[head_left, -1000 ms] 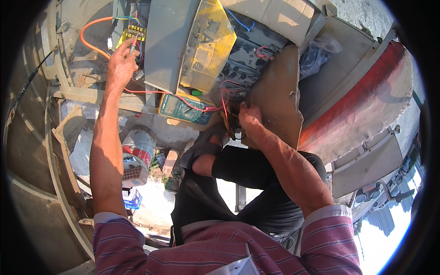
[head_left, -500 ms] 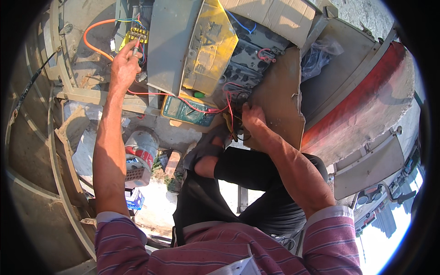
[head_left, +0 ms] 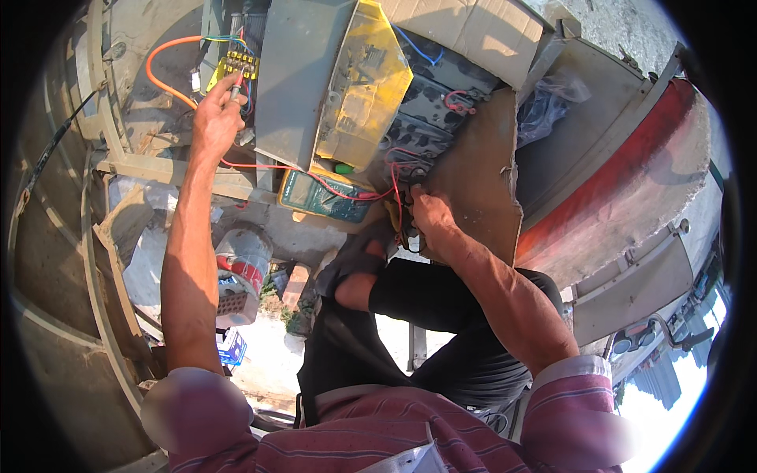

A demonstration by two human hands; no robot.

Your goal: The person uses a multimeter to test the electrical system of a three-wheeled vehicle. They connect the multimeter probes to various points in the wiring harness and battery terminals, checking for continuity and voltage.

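My left hand (head_left: 217, 122) pinches a red test probe (head_left: 237, 82) with its tip up against a yellow terminal block (head_left: 239, 63). Thin coloured wires and a thick orange cable (head_left: 172, 41) run to that block. A red lead (head_left: 256, 165) trails from near my left hand across a yellow-and-green multimeter (head_left: 319, 195). My right hand (head_left: 432, 217) is closed beside the batteries, among red and black wires; the dark piece in its fingers is too small and shaded to name. Dark grey batteries (head_left: 430, 98) with red and blue wires sit above it.
A grey metal panel (head_left: 296, 75) and a dusty yellow plate (head_left: 363, 87) stand between the terminal block and batteries. Cardboard (head_left: 477, 169) lies beside my right hand. A bucket (head_left: 246, 252) and a perforated brick (head_left: 231, 304) are on the ground. Metal frame rails surround the left side.
My right hand has shifted slightly left and down, its fingers closer to the dark wires. My left hand keeps the probe at the terminal block.
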